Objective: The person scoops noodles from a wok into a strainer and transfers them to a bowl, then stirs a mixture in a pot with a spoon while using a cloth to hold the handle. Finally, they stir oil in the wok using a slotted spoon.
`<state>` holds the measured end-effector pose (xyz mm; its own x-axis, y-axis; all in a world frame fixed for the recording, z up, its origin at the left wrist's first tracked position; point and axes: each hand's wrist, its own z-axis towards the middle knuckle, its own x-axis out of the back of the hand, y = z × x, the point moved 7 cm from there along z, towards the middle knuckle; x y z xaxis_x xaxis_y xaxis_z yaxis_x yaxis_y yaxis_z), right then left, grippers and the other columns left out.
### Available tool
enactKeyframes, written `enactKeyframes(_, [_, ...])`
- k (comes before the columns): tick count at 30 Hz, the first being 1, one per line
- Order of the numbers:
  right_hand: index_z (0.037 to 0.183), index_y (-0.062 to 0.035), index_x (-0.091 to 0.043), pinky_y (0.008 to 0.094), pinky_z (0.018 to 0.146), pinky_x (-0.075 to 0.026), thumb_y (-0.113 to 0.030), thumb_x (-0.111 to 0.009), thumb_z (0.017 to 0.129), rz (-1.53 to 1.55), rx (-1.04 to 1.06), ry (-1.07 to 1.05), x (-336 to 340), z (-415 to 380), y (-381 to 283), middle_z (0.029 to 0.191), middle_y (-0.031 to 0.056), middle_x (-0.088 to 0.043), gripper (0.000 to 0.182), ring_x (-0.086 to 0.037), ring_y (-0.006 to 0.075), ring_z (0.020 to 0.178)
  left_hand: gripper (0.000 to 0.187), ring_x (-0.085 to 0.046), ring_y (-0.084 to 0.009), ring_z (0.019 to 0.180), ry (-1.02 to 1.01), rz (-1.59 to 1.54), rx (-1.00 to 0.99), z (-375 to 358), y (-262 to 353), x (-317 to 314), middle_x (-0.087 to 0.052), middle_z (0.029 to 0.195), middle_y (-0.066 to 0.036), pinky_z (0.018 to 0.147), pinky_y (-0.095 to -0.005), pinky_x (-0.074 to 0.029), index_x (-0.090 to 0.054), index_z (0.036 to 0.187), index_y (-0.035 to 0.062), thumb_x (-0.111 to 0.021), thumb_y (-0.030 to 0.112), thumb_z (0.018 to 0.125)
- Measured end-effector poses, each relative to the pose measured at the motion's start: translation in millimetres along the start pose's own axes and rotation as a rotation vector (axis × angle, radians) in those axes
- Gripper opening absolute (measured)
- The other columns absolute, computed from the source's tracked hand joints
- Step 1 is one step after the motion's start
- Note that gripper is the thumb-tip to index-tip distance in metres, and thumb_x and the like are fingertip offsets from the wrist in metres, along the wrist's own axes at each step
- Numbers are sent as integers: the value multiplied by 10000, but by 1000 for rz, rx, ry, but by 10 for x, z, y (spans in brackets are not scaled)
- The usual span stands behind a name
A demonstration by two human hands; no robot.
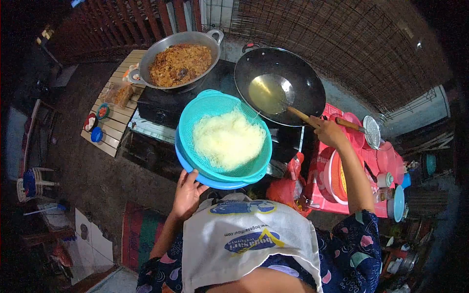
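My left hand (188, 194) grips the near-left rim of a blue basin (215, 182). Inside that basin sits a turquoise colander (185, 128) heaped with pale thin noodles (228, 139). My right hand (328, 132) is closed around the wooden handle of a cooking utensil (299, 115), whose head reaches into a black wok (308, 83); its exact shape is hard to make out. Yellowish oil-like liquid (266, 93) pools in the bottom of the wok. A second wooden-handled tool (348, 124) lies just beyond my right hand.
A large metal pan (161, 46) of brown cooked food stands on the black stove (154, 105), left of the wok. Small bowls sit on a slatted table (110, 122). At right, a pink-covered table (320, 163) carries an orange basket (337, 176), a white strainer (372, 132) and jars.
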<state>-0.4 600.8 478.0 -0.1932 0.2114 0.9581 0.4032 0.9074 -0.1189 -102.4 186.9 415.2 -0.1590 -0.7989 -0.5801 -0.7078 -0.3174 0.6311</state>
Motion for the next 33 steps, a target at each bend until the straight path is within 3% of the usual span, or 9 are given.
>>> enactKeyframes(3, [1249,-136,-428,385,815,-440,-100,-522,772,70,-143,-5,112,-75,-114,1024,179,-580,487,-565,346,924,336,-504,-212,1032,-1,6,0,-1,-2,3,-478,1139,-75,826,-365,-493,-384,1202,82,-467,111,878])
enactKeyframes(6, [1252,-135,-426,391,819,-436,-91,-529,772,145,-184,-8,144,-132,-155,1034,193,-570,493,-563,350,927,341,-506,-216,1030,4,18,0,-14,10,-15,-474,1143,-77,831,-368,-492,-375,1209,78,-462,111,880])
enactKeyframes(19, [1242,-118,-440,362,848,-428,-113,-567,760,224,-115,-15,86,-310,-73,1096,184,-549,498,-541,328,997,298,-507,-180,993,-12,29,-2,-9,24,-45,-472,1096,-49,809,-354,-473,-401,1156,102,-484,156,875])
enactKeyframes(25, [1242,-117,-439,380,788,-445,-117,-551,782,226,-62,79,115,-419,-78,1025,204,-570,473,-569,343,928,303,-510,-182,987,2,42,4,-1,9,-14,-466,1099,-49,793,-345,-467,-398,1158,114,-486,169,873])
enactKeyframes(27, [1237,-111,-442,396,772,-445,-111,-542,790,193,-180,1,190,-486,-152,998,208,-577,459,-574,354,906,308,-510,-183,987,-3,40,5,-2,6,-14,-466,1097,-49,795,-346,-466,-395,1163,116,-484,172,874])
enactKeyframes(31, [1232,-118,-448,405,768,-446,-118,-544,791,179,-146,49,90,-480,-41,991,209,-579,452,-571,362,902,314,-512,-182,973,-13,50,-7,-15,22,-44,-467,1084,-48,787,-341,-464,-391,1172,117,-477,173,875])
enactKeyframes(33, [1251,-200,-429,442,746,-452,-129,-541,780,208,-67,119,107,-488,-52,883,222,-591,490,-574,381,823,314,-512,-182,973,-4,52,-4,-14,17,-39,-467,1083,-48,786,-341,-464,-391,1172,116,-475,169,875])
